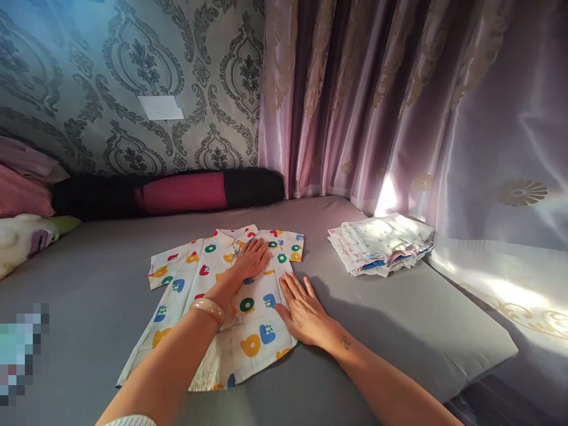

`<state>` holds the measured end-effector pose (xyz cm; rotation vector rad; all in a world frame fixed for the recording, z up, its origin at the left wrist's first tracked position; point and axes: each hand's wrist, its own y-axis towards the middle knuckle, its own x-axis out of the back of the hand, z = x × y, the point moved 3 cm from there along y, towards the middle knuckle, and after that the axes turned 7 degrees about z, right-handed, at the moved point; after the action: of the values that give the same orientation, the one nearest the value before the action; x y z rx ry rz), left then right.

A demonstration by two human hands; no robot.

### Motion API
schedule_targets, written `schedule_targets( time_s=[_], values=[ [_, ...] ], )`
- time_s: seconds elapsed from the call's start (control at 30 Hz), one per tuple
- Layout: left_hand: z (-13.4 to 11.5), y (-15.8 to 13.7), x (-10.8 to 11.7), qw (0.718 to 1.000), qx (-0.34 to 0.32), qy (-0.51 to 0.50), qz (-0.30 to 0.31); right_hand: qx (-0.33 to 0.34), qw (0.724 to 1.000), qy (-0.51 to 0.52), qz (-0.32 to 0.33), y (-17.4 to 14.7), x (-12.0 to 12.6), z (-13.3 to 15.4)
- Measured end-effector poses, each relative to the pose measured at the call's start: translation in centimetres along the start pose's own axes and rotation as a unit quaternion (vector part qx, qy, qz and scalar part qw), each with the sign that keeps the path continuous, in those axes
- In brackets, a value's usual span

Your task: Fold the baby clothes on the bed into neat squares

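A small white short-sleeved shirt (255, 322) with colourful letter prints lies spread out on the grey bed sheet (355, 367), its collar pointing away from me. My left hand (252, 258) rests flat on the upper front of the shirt, near the collar, fingers stretched out. At the shirt's right edge, my right hand (302, 309) lies with its fingers extended, touching the fabric's side below the sleeve. Neither hand grips anything. Part of the shirt's lower left is hidden behind my left forearm, which wears a pale bangle (207, 310).
A stack of folded clothes (384, 244) sits to the right, near the curtain (328, 106). A long black and magenta bolster (186, 192) lies along the patterned wall. A white plush toy (22, 239) is at the left. The bed's edge (488, 376) runs along the right.
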<state>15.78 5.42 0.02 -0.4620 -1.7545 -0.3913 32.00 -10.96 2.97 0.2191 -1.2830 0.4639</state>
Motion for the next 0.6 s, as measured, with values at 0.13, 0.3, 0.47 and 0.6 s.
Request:
schedule_targets(
  time_s=[0.13,0.3,0.47,0.6],
  values=[
    [0.4,0.2,-0.8,1.000,0.005,0.000,0.011,-0.004,1.000,0.006,0.018,-0.1,-0.3,-0.1],
    [0.4,0.6,0.3,0.999,0.018,-0.003,0.028,-0.001,1.000,0.000,-0.010,-0.1,-0.3,-0.2],
    [-0.7,1.5,2.4,0.999,0.003,-0.039,0.001,-0.019,0.997,0.009,-0.081,0.0,0.4,-0.6],
    [-2.4,3.1,3.5,0.996,0.010,-0.090,0.005,-0.106,0.986,0.005,-0.125,-0.1,1.5,-1.5]
  ],
)
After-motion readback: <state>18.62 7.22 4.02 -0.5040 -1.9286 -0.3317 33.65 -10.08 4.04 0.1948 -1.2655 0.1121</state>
